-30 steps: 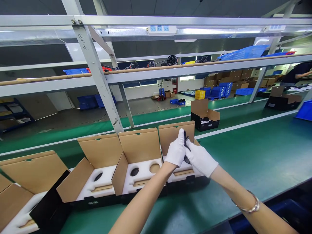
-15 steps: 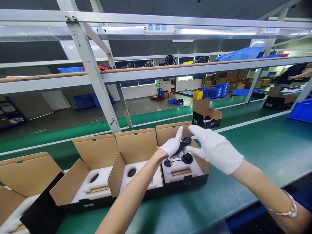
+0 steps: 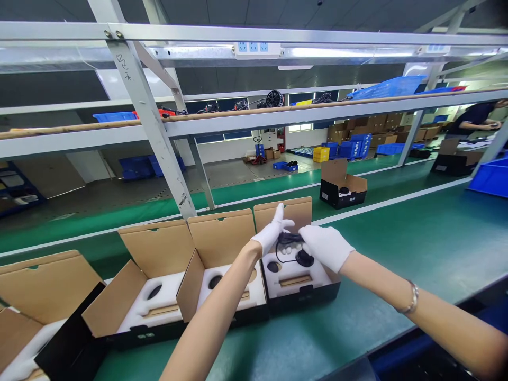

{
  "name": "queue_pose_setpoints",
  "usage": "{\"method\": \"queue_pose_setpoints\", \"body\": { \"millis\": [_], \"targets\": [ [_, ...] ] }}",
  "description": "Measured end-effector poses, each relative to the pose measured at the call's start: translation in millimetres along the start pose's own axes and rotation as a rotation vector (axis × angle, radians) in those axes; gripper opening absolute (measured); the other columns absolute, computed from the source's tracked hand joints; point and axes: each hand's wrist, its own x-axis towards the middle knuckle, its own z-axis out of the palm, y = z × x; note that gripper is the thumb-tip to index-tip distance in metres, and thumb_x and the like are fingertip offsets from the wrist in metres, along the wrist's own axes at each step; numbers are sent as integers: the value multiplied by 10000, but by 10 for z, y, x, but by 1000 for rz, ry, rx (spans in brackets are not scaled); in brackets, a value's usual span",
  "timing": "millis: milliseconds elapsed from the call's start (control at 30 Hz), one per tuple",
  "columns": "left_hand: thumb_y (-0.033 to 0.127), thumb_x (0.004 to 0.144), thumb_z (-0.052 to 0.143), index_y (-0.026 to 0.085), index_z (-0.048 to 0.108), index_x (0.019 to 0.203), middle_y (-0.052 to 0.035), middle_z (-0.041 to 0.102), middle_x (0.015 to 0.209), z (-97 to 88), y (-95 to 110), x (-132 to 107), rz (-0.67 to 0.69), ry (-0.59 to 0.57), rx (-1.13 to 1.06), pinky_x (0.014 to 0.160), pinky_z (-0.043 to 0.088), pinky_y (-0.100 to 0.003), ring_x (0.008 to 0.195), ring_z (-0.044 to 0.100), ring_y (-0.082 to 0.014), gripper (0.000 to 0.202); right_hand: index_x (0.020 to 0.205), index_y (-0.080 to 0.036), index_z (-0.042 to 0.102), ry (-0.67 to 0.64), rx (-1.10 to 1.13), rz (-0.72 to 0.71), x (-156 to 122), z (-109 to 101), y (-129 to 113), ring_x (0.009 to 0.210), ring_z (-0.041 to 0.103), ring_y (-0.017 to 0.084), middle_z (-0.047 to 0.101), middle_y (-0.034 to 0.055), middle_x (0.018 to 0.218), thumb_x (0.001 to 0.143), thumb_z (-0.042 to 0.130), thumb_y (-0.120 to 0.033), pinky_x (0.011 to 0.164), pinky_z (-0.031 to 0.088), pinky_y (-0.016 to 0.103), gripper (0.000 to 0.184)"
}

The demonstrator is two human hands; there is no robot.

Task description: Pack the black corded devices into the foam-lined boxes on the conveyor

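Both my hands wear white gloves and are over the rightmost open box [image 3: 304, 296] of the near row. My left hand [image 3: 273, 234] has its thumb raised, with its fingers under a bundled black cable [image 3: 289, 238]. My right hand [image 3: 326, 246] closes on the right end of that bundle; its fingertips are partly hidden. A loop of the cable hangs down to a round black part [image 3: 305, 258] on the white foam insert [image 3: 323, 275]. The insert also has a dark round opening [image 3: 273, 266] and a brown cardboard piece [image 3: 296, 281].
More open boxes with foam inserts stand to the left, including a middle box [image 3: 222, 238] and a left box [image 3: 159, 248]. Another open box [image 3: 343, 190] sits farther back on the green surface. A metal post [image 3: 153, 121] rises behind the row. A blue bin [image 3: 490, 179] is at right.
My right hand has moved left and down and closed on the cable bundle. The bundle now lies more level, with a loop hanging. The box farther back has shifted slightly right.
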Motion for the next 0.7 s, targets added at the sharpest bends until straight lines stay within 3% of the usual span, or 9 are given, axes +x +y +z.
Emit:
{"method": "queue_pose_setpoints", "body": {
  "millis": [100, 200, 300, 400, 500, 600, 700],
  "targets": [
    [803, 831, -7, 139, 352, 1441, -136, 674, 1117, 57, -125, 9, 39, 160, -48, 899, 542, -342, 915, 678, -206, 970, 1053, -172, 617, -52, 178, 233, 15, 49, 81, 788, 702, 240, 724, 116, 908, 1009, 376, -414, 678, 448, 309, 344],
    [840, 835, 241, 226, 319, 1463, -133, 570, 1349, 242, -288, -68, 23, 310, 36, 1126, 381, -395, 1259, 538, -250, 882, 1130, -168, 613, -67, 299, 272, 34, 165, 34, 842, 711, 246, 735, 136, 978, 1015, 337, -425, 705, 468, 311, 395],
    [791, 844, 414, 213, 343, 1451, -175, 559, 1338, 438, -355, -113, -35, 348, 158, 1070, 421, -524, 1218, 556, -311, 842, 1241, -145, 594, -89, 323, 150, 63, 293, -154, 929, 707, 244, 723, 161, 1079, 999, 371, -354, 736, 483, 297, 390],
    [614, 938, 457, 175, 501, 1308, -115, 643, 1154, 449, -324, -22, 12, 290, 296, 928, 526, -470, 1024, 638, -245, 576, 1255, -141, 612, -133, 319, 36, 77, 367, -286, 981, 699, 262, 710, 177, 1137, 970, 432, -349, 751, 495, 306, 396],
    [484, 960, 517, 165, 584, 1179, -77, 654, 1083, 236, -308, 158, 72, 228, 527, 916, 533, -443, 972, 639, -214, 393, 1113, -210, 696, -189, 335, -19, 71, 381, -204, 921, 711, 281, 747, 128, 1030, 922, 513, -475, 721, 503, 324, 374],
    [432, 934, 591, 156, 578, 1184, -87, 638, 1116, -24, -370, 339, 54, 163, 810, 959, 512, -488, 1024, 624, -236, 373, 957, -218, 721, -178, 342, 80, 85, 386, -37, 836, 714, 299, 753, 109, 887, 942, 440, -528, 687, 500, 359, 418],
    [406, 922, 621, 157, 595, 1164, -90, 632, 1141, -135, -484, 488, 18, 15, 1021, 947, 525, -483, 1038, 621, -233, 348, 1124, -230, 659, -56, 352, 103, 169, 448, 1, 994, 685, 260, 725, 92, 1099, 992, 373, -408, 784, 496, 344, 362]
  ]
}}
